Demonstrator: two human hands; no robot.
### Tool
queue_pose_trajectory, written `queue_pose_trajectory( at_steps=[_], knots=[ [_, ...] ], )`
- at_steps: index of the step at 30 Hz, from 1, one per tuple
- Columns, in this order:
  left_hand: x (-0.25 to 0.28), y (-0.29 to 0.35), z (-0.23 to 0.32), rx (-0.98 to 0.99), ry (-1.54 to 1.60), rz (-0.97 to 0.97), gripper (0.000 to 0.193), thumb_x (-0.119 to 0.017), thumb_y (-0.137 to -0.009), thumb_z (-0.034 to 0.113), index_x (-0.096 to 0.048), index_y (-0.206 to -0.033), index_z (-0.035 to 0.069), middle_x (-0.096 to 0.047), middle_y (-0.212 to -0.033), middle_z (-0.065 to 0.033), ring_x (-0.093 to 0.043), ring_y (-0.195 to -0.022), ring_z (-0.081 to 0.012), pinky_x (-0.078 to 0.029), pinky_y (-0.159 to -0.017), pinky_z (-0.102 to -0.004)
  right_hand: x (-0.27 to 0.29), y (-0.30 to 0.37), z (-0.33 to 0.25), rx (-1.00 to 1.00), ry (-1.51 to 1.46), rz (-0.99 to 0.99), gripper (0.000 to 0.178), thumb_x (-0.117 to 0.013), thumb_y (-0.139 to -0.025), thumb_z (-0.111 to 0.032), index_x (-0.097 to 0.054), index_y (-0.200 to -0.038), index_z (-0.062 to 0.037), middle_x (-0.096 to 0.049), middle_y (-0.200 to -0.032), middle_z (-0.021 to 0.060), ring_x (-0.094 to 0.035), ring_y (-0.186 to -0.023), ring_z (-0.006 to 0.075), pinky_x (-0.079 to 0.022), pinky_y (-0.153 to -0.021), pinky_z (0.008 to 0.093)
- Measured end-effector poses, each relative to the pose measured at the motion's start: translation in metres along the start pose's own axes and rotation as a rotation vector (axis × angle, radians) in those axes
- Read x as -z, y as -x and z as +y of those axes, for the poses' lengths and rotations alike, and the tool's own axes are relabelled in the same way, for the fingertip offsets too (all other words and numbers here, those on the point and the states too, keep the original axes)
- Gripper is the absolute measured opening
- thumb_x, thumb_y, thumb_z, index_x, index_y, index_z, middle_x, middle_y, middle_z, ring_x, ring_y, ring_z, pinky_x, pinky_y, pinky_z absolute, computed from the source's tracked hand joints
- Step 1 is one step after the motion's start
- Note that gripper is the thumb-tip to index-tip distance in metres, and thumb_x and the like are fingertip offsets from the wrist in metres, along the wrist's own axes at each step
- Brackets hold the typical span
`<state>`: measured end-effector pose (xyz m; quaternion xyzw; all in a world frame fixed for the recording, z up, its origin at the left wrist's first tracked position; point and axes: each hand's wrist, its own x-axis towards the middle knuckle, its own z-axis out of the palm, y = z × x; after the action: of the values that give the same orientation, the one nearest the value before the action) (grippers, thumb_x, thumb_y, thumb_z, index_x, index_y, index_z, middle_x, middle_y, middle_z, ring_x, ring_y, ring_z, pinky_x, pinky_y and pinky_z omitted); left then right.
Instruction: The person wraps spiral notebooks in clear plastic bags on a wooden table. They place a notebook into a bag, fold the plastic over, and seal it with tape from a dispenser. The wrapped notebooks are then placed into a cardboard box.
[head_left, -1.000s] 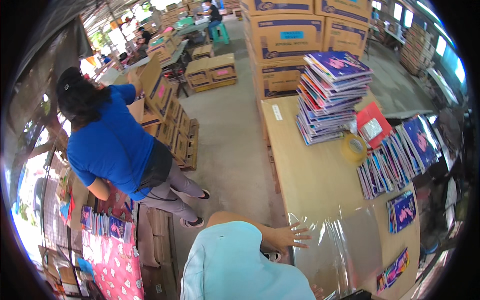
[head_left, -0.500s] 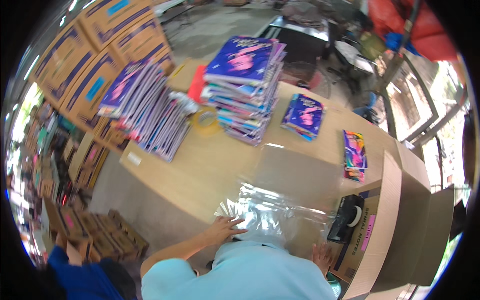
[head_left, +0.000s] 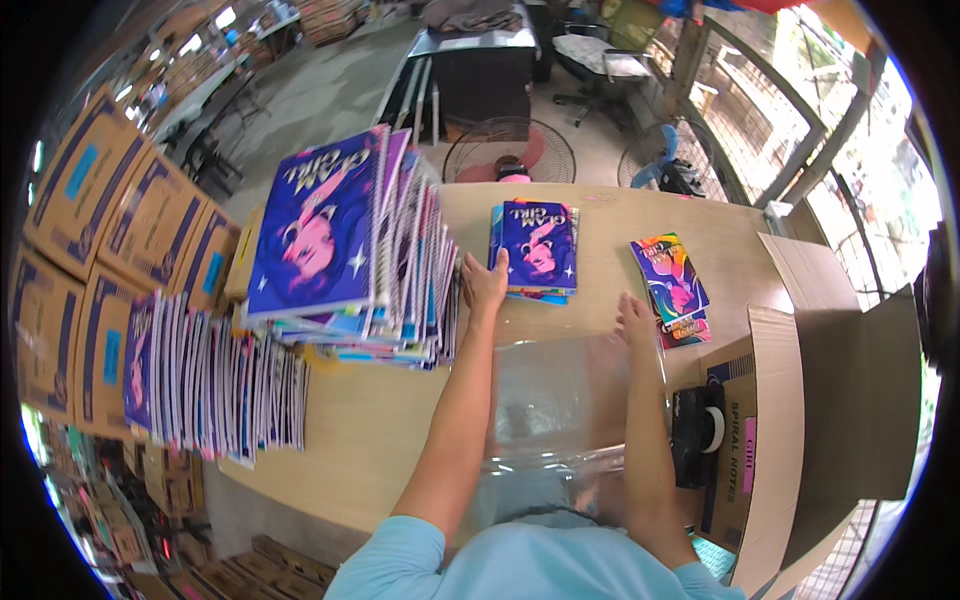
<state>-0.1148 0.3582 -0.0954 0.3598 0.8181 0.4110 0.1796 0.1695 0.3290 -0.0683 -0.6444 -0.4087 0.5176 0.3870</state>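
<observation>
My left hand (head_left: 486,282) reaches over the table to the left edge of a short pile of purple spiral notebooks (head_left: 538,245). Its fingers are apart, and the thumb lies at the notebooks' near left corner. Further right, my right hand (head_left: 634,322) is just left of a few small colourful notebooks (head_left: 672,282). Its fingers are loosely spread and hold nothing. Clear plastic bags (head_left: 550,400) lie flat between my forearms, in front of my body.
A tall stack of spiral notebooks (head_left: 320,220) stands left of my arm, beside a leaning row of notebooks (head_left: 220,390). Cartons (head_left: 75,190) are piled beyond. An open carton (head_left: 775,430) stands right, by a black tape dispenser (head_left: 692,440). A fan (head_left: 510,160) is behind the table.
Both hands have moved from beside the plastic bags near my body to the notebooks further up the table. My view has shifted too.
</observation>
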Motion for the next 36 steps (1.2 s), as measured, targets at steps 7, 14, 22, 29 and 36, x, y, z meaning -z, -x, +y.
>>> queue_pose_trajectory(
  at_steps=[7, 14, 22, 29, 36],
  knots=[
    [-0.037, -0.04, 0.027, 0.086, -0.287, -0.41, 0.109, -0.066, -0.068, 0.075, -0.049, -0.128, -0.014, -0.059, -0.122, -0.0303, -0.06, -0.112, -0.041, -0.049, -0.094, -0.0465, -0.092, -0.132, 0.014, 0.036, 0.338, -0.112, 0.081, -0.054, -0.088, -0.063, -0.059, -0.117, 0.0125, -0.064, -0.109, 0.0295, -0.064, -0.104, 0.042, -0.051, -0.089, 0.0456],
    [-0.029, -0.021, -0.001, 0.236, 0.355, -0.677, 0.063, -0.084, -0.071, 0.041, -0.066, -0.105, -0.009, -0.071, -0.093, -0.0182, -0.071, -0.076, -0.0232, -0.059, -0.065, -0.0359, -0.085, -0.099, 0.019, -0.117, -0.122, -0.249, 0.059, -0.066, -0.091, -0.036, -0.055, -0.121, 0.0131, -0.068, -0.103, 0.0207, -0.069, -0.088, 0.0268, -0.055, -0.078, 0.0367],
    [0.117, 0.148, 0.009, 0.702, 1.121, -0.978, 0.054, -0.076, -0.084, 0.027, -0.055, -0.125, -0.002, -0.068, -0.111, -0.0169, -0.069, -0.095, -0.0266, -0.058, -0.081, -0.038, 0.06, 0.152, -0.039, 0.74, 0.419, -0.376, 0.118, -0.085, -0.062, -0.03, -0.013, -0.154, -0.0118, -0.014, -0.156, 0.0277, -0.03, -0.139, 0.04, -0.035, -0.104, 0.0552],
    [0.238, 0.274, -0.006, 1.047, 0.689, -1.266, 0.054, -0.074, -0.085, 0.036, -0.059, -0.12, -0.002, -0.068, -0.111, -0.019, -0.069, -0.094, -0.0282, -0.058, -0.084, -0.0405, 0.098, 0.296, 0.009, 1.383, 0.595, -0.394, 0.135, -0.088, -0.055, -0.032, 0.002, -0.155, -0.017, -0.014, -0.155, 0.0309, -0.018, -0.142, 0.0519, -0.015, -0.109, 0.0682],
    [0.277, 0.326, -0.016, 0.854, 0.459, -1.361, 0.083, -0.066, -0.084, 0.059, -0.044, -0.14, 0.002, -0.049, -0.142, -0.0163, -0.049, -0.129, -0.0287, -0.038, -0.109, -0.0423, 0.119, 0.341, 0.048, 0.888, 0.325, -0.534, 0.084, -0.092, -0.049, -0.018, -0.056, -0.123, -0.0068, -0.063, -0.115, 0.0123, -0.06, -0.112, 0.0261, -0.045, -0.101, 0.0398]
  ],
)
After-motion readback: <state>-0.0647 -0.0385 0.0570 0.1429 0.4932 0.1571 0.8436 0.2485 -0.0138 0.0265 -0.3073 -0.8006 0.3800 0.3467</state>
